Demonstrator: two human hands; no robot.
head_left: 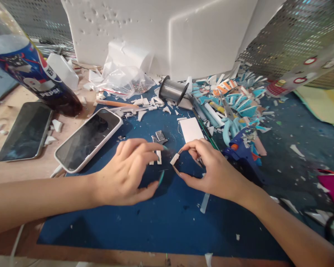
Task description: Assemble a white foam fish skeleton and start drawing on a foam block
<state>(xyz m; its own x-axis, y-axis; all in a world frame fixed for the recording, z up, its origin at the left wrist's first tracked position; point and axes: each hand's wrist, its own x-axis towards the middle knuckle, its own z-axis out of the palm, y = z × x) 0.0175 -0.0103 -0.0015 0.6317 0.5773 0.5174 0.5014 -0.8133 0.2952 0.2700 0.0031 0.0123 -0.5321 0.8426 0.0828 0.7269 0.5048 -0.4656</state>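
A dark blue mat (161, 218) covers the wooden surface (30, 168), littered with white foam scraps, and a big white foam block (161, 33) stands at the back between perforated metal panels (292, 37). Top left leans a bottle (30, 70), its label reading "PEPSI". Two phones lie screen-up: a dark one (26, 131) on the bare wood, and a white-cased one (90, 139) half on the mat. One spool of wire (173, 90) lies near the block, beside a heap of blue, white and orange offcuts (233, 98), and one blue glue gun (243, 152) sits just right of the hands. At mat centre, the right hand (211, 170) pinches a small white foam piece (174, 158) between thumb and forefinger. The left hand (128, 174) hovers close, fingers curled loosely over another white bit (158, 157), not clearly gripping it.
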